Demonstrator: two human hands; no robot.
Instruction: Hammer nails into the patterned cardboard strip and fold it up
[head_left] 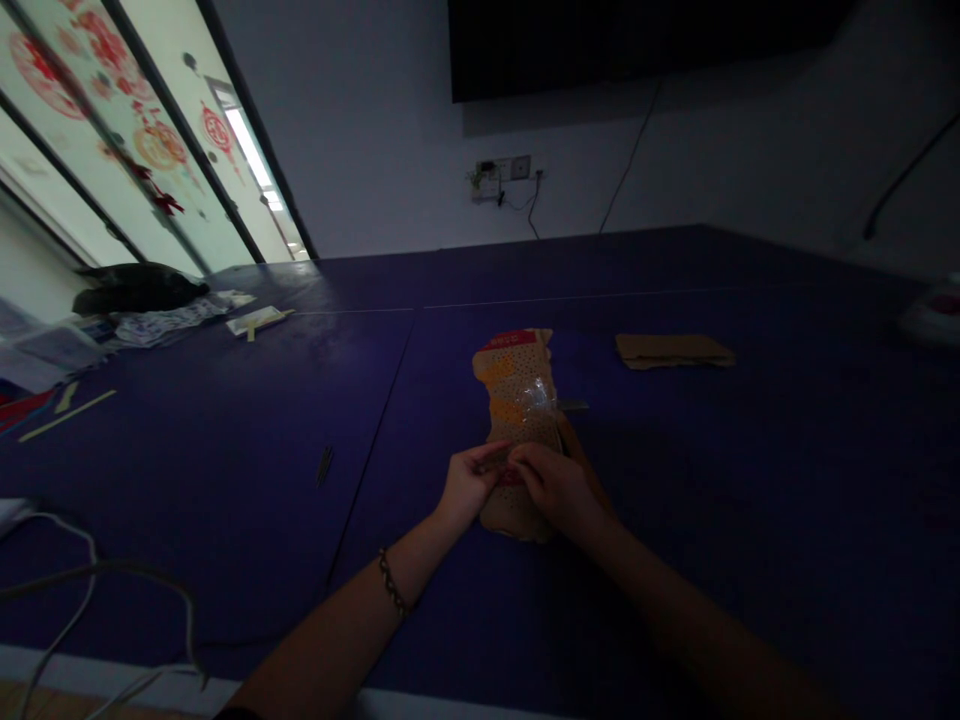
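A brown cardboard piece (517, 380) with wavy edges, a dotted pattern and red and orange print lies on the purple table in front of me. A shiny clear plastic patch (536, 396) shows on its upper right part. Over the lower part of the card, my left hand (472, 482) is closed, thumb and fingers pinched together. My right hand (555, 485) meets it there, its fingers also pinched. Between the fingertips is a small thing, too dark and small to name. Part of the card is hidden beneath both hands. A thin flat strip (574, 405) sticks out to its right.
Folded brown cardboard (673, 350) lies further back on the right. Small dark thin sticks (324, 466) rest left of my hands. White cables (94, 560) run along the near left edge. A black bag (142, 288) and papers sit far left. Wall sockets (506, 172) are behind the table.
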